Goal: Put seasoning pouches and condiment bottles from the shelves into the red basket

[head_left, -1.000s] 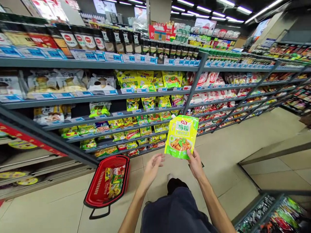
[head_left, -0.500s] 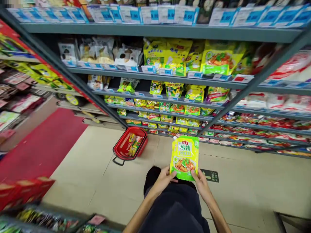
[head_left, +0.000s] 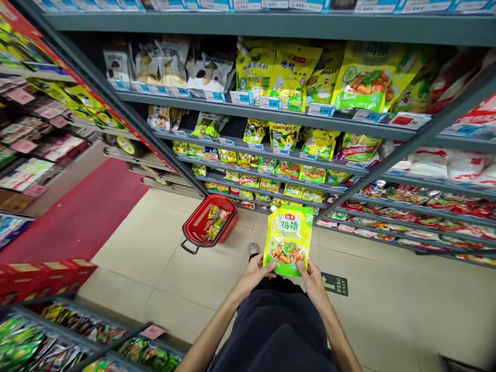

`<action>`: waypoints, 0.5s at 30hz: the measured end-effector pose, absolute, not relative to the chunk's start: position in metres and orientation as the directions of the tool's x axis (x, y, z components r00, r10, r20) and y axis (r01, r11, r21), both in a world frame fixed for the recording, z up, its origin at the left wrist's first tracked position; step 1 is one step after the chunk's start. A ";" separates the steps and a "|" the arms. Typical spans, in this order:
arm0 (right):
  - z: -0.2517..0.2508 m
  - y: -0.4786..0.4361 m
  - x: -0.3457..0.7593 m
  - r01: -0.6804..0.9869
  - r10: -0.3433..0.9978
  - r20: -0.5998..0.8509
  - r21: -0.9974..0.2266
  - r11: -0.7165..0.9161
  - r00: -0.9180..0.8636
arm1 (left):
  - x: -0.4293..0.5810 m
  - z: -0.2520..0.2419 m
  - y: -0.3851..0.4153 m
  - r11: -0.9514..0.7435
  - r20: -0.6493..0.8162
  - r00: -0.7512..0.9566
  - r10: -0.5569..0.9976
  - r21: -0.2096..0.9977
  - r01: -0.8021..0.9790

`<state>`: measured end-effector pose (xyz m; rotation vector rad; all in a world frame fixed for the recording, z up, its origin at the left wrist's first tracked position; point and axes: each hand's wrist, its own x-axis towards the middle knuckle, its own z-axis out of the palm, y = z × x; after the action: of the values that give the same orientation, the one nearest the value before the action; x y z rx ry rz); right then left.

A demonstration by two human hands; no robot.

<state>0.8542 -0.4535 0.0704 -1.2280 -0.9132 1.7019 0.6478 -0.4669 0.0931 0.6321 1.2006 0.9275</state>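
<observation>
Between my two hands is a yellow and green seasoning pouch (head_left: 289, 237), its front printed with a dish of food and facing me. My left hand (head_left: 256, 271) pinches its lower left corner, thumb on the front. The lower right corner is gripped by my right hand (head_left: 312, 280) in the same way. Fingers behind the pouch are mostly hidden. A red shopping basket (head_left: 196, 219) with a black rim and handle rests on the floor to the left, several small packets (head_left: 217, 222) lying in it.
Ahead stands a grey shelf unit (head_left: 271, 116) with similar yellow pouches (head_left: 366, 77) and white bags. A red floor strip (head_left: 93, 206) runs along the left. Low bins of packets (head_left: 81, 323) stand at the lower left. An exit sign (head_left: 336, 284) is on the tiled floor.
The pouch and both hands have shifted slightly left and up in view. My shoe has come into sight beside the pouch. Both hands keep their hold.
</observation>
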 end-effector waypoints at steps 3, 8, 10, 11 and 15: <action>0.075 -0.454 0.858 -0.175 0.916 -0.339 -0.910 -0.377 -0.213 | 0.652 0.090 -0.472 0.513 -0.516 0.057 0.855 0.823 -0.246; 0.078 -0.451 0.863 -0.170 0.918 -0.326 -0.915 -0.367 -0.225 | 0.662 0.094 -0.475 0.503 -0.524 -0.030 0.851 0.830 -0.243; 0.078 -0.448 0.864 -0.182 0.917 -0.313 -0.915 -0.361 -0.247 | 0.663 0.097 -0.474 0.501 -0.524 -0.044 0.851 0.832 -0.237; 0.077 -0.445 0.864 -0.182 0.915 -0.307 -0.915 -0.360 -0.263 | 0.663 0.097 -0.473 0.500 -0.524 -0.047 0.851 0.834 -0.235; 0.076 -0.427 0.862 -0.174 0.893 -0.300 -0.912 -0.372 -0.336 | 0.655 0.095 -0.467 0.501 -0.519 -0.048 0.853 0.842 -0.201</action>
<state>0.8616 -0.4268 0.0762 -1.1109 -1.0568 1.8017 0.6552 -0.4666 0.0950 0.6302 1.3540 0.9532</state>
